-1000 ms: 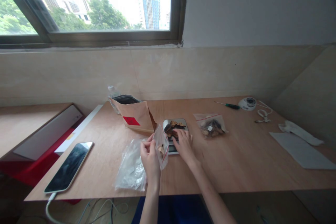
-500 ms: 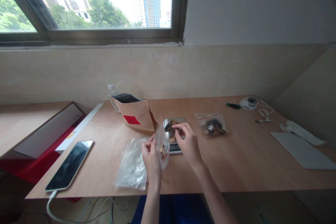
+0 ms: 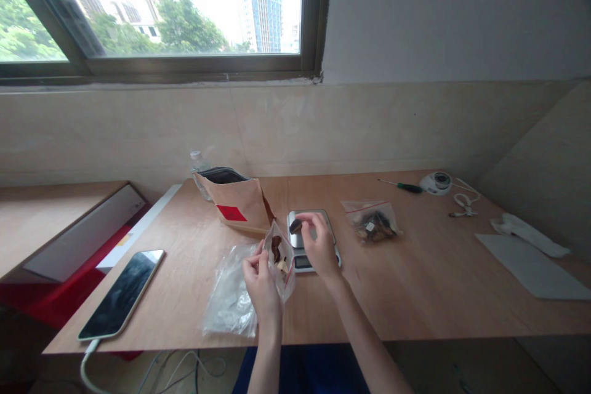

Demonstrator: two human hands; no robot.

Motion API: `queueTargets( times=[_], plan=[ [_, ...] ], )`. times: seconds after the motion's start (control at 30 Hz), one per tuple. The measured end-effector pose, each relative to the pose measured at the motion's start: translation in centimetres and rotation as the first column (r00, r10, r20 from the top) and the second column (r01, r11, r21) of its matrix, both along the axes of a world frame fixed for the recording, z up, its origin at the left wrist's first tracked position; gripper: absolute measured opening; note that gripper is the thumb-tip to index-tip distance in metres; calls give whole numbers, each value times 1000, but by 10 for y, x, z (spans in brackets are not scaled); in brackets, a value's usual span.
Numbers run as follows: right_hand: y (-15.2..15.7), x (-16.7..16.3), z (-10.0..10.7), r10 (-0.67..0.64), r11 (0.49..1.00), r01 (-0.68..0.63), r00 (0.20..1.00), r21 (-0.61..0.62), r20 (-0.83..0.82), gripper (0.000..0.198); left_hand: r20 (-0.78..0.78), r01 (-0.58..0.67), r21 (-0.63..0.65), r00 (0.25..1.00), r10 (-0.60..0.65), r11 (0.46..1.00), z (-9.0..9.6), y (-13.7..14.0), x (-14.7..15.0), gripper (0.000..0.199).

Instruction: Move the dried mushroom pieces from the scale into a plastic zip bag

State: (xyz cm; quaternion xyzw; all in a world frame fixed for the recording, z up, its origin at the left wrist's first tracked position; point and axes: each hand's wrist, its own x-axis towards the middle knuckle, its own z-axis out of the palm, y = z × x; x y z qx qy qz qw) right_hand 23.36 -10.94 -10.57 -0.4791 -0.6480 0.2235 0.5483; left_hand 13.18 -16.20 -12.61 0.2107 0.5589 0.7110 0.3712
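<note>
My left hand [image 3: 261, 274] pinches the rim of a small clear zip bag [image 3: 287, 286] with a red seal line, held tilted with its mouth up. Inside it are a dark brown dried piece [image 3: 276, 249] and paler pieces [image 3: 282, 266]. My right hand [image 3: 321, 246] is over the small silver kitchen scale [image 3: 323, 215], its fingertips closed on a dark dried piece [image 3: 295, 227] at the left of the pan. The fingers partly hide the pan. Under my left hand lies a stack of clear plastic bags [image 3: 228, 301].
Behind stands an open brown paper pouch [image 3: 244, 197] beside a plastic bottle [image 3: 196, 160]. A filled zip bag [image 3: 375, 221] lies right of the scale. Farther right are a screwdriver [image 3: 409, 187], a white dome camera [image 3: 436, 183] and a white sheet [image 3: 530, 265]. A phone [image 3: 122, 295] charges at left.
A dark brown piece now shows inside the zip bag, and the brown pieces seen on the pan are gone from view. My right hand has shifted slightly left to the dark piece.
</note>
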Motion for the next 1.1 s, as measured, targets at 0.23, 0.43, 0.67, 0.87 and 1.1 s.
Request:
queueTargets(
  times=[0.23, 0.43, 0.67, 0.87, 1.1],
  plan=[
    [52, 4, -60, -100, 994, 113, 813, 13, 573, 35, 44, 1, 17, 999, -2, 1000, -2, -2, -2, 12],
    [56, 6, -67, -101, 991, 131, 791, -5, 603, 23, 80, -4, 29, 997, 1, 1000, -4, -1, -3, 13],
    [47, 13, -54, -90, 995, 95, 848, 18, 522, 14, 113, -17, 39, 994, 13, 999, -2, 0, -1, 14],
    [23, 7, -2, -73, 994, 82, 989, -71, 125, 18, 63, -12, 36, 998, 10, 999, -10, 3, 0, 15],
    [-7, -5, 33, 186, 967, -171, 981, -191, 60, 21, 115, -34, 54, 993, 28, 998, -5, 4, 3, 17]
  ],
)
